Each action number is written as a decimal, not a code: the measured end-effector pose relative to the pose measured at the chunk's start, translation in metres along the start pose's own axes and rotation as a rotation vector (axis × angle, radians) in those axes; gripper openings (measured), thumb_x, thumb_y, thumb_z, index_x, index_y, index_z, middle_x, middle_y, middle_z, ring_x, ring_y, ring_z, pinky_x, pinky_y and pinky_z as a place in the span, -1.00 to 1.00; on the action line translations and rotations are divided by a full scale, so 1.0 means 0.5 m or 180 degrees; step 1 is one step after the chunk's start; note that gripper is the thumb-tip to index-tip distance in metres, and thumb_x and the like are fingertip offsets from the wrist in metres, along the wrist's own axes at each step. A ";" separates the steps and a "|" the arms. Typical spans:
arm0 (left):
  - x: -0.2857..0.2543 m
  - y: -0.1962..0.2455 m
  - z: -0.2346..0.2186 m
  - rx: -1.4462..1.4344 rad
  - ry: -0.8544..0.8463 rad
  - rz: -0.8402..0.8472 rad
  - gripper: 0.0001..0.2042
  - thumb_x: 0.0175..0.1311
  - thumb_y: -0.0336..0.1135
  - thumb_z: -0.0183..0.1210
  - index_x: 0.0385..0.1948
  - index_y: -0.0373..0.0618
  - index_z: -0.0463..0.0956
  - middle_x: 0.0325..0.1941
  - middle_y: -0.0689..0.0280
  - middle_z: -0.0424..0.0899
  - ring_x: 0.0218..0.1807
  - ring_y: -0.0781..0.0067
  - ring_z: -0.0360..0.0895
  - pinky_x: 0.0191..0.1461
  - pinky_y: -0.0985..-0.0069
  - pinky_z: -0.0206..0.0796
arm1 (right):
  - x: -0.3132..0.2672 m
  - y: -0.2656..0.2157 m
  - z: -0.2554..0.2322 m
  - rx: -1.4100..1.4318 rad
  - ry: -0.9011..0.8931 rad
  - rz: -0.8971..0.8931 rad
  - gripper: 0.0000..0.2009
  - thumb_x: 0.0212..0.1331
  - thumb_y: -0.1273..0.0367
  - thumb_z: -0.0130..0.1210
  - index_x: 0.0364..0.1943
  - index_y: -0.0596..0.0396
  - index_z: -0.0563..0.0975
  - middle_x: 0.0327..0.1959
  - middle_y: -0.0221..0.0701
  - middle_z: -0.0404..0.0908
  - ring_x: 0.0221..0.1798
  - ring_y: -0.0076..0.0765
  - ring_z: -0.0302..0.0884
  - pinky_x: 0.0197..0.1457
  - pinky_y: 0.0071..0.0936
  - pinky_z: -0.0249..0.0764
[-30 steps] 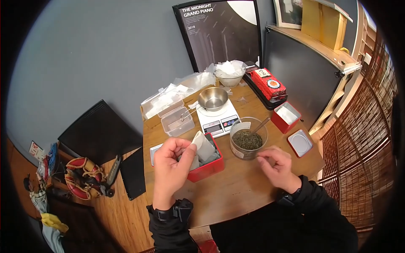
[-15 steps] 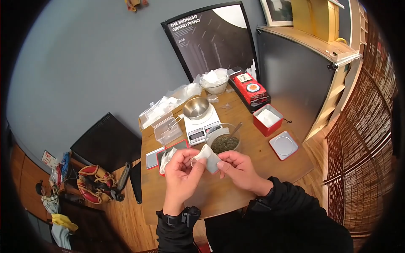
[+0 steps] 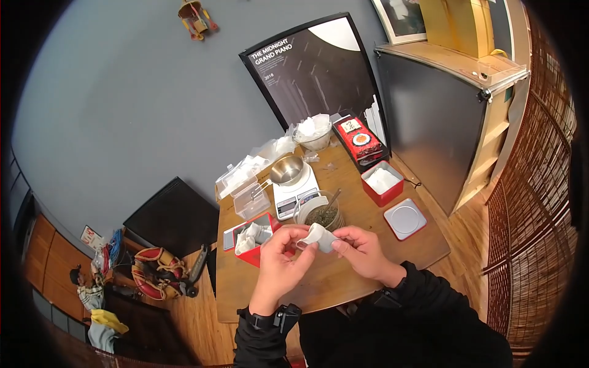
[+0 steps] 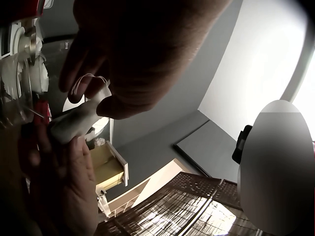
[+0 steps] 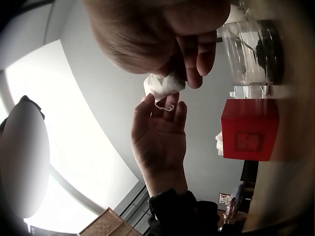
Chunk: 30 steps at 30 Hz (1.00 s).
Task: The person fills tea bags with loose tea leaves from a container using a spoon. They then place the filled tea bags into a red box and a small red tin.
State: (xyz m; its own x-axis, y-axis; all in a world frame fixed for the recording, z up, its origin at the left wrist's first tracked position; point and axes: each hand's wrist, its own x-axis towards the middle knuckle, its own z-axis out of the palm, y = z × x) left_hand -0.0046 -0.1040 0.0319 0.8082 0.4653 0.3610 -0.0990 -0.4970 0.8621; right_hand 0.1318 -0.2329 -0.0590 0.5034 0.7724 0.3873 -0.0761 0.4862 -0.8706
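Note:
Both hands hold a small white drawstring tea bag [image 3: 321,238] between them, above the near part of the table. My left hand [image 3: 281,264] pinches its gathered top, where a loop of string [image 4: 88,77] sticks out. From the other side, my right hand [image 3: 367,256] pinches the bottom end with thumb and fingers. Just beyond the hands stands a glass jar [image 5: 248,64] of dried tea leaves [image 3: 323,216] with a spoon [image 3: 334,197] in it. Left of them is a red tin [image 5: 250,130] filled with white tea bags [image 3: 250,236].
A steel cup with a handle [image 3: 286,170] sits on a white kitchen scale [image 3: 302,187]. Beside it is an open clear plastic box [image 3: 251,203]. To the right are another red tin [image 3: 385,197], a tin lid [image 3: 405,219] and a red package [image 3: 361,141].
The left hand has carried the tea bag rightward from over the red tin. My right hand has left the jar's side and taken hold of the bag's other end, and the bag has tilted sideways.

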 end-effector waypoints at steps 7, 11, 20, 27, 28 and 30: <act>0.006 -0.007 0.000 0.0134 0.0015 0.0326 -0.80 0.16 -0.58 0.31 -0.19 -0.28 0.55 -0.07 0.25 0.64 -0.15 0.62 0.58 -0.13 0.64 0.45 | 0.001 0.012 -0.006 -0.0197 0.0015 0.0099 -0.78 0.37 0.41 0.13 0.02 0.21 0.54 -0.22 -0.51 0.64 -0.26 -0.74 0.48 -0.21 -0.70 0.42; 0.012 -0.026 -0.010 0.0403 -0.0005 0.0433 -0.80 0.16 -0.54 0.33 -0.19 -0.28 0.58 -0.08 0.24 0.66 -0.17 0.60 0.60 -0.15 0.63 0.45 | 0.006 0.018 -0.004 -0.0193 0.0057 0.0150 -0.78 0.38 0.43 0.12 0.03 0.22 0.53 -0.20 -0.50 0.63 -0.22 -0.74 0.49 -0.18 -0.70 0.43; 0.032 -0.069 -0.012 -0.0357 0.0104 -0.0231 -0.83 0.17 -0.49 0.33 -0.23 -0.24 0.58 -0.32 0.36 0.70 -0.29 0.65 0.58 -0.21 0.63 0.44 | 0.027 0.040 -0.013 -0.0341 0.0083 0.0218 -0.77 0.38 0.44 0.11 0.05 0.23 0.52 -0.16 -0.45 0.65 -0.15 -0.65 0.56 -0.09 -0.65 0.48; 0.070 -0.099 -0.025 0.0173 -0.0224 0.0065 -0.84 0.23 -0.42 0.31 -0.24 -0.26 0.56 -0.42 0.39 0.64 -0.42 0.72 0.46 -0.34 0.64 0.34 | 0.055 0.042 -0.031 -0.0641 0.0195 0.0333 -0.77 0.38 0.45 0.10 0.04 0.25 0.52 -0.16 -0.42 0.65 -0.17 -0.63 0.58 -0.11 -0.63 0.50; 0.076 -0.103 -0.026 0.0004 -0.0279 -0.0012 -0.86 0.26 -0.42 0.29 -0.24 -0.26 0.56 -0.44 0.41 0.62 -0.44 0.74 0.42 -0.37 0.66 0.30 | 0.064 0.040 -0.033 -0.0521 0.0223 0.0284 -0.75 0.37 0.46 0.10 0.07 0.25 0.50 -0.14 -0.40 0.64 -0.17 -0.63 0.57 -0.13 -0.63 0.49; 0.089 -0.112 -0.024 -0.0196 -0.0309 -0.0119 -0.87 0.29 -0.42 0.26 -0.25 -0.26 0.56 -0.46 0.44 0.60 -0.46 0.76 0.39 -0.40 0.68 0.26 | 0.077 0.037 -0.035 -0.0417 0.0234 0.0278 -0.73 0.37 0.47 0.11 0.10 0.24 0.49 -0.11 -0.39 0.64 -0.17 -0.63 0.56 -0.15 -0.64 0.48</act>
State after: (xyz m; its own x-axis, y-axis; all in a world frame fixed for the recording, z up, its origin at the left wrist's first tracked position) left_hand 0.0298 -0.0465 0.0039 0.8641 0.4080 0.2947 -0.1008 -0.4333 0.8956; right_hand 0.1646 -0.2015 -0.0656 0.5618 0.7750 0.2893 -0.0119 0.3572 -0.9340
